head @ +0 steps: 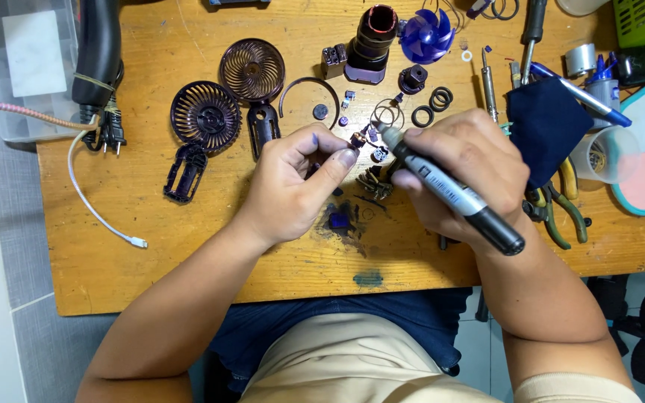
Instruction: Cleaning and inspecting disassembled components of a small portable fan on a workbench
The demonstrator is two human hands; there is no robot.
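My left hand pinches a tiny dark part between thumb and forefinger above the wooden table. My right hand grips a black marker pen, whose tip touches or nearly touches that small part. Just below the hands lie small dark parts and a purple ink stain on the wood. Both forearms come in from the bottom edge.
Two round dark fan grilles, a dark slotted casing piece, a cylindrical motor housing, a blue fan blade and rubber rings lie at the back. At right lie a dark cloth, pliers and a plastic cup; a white cable lies left.
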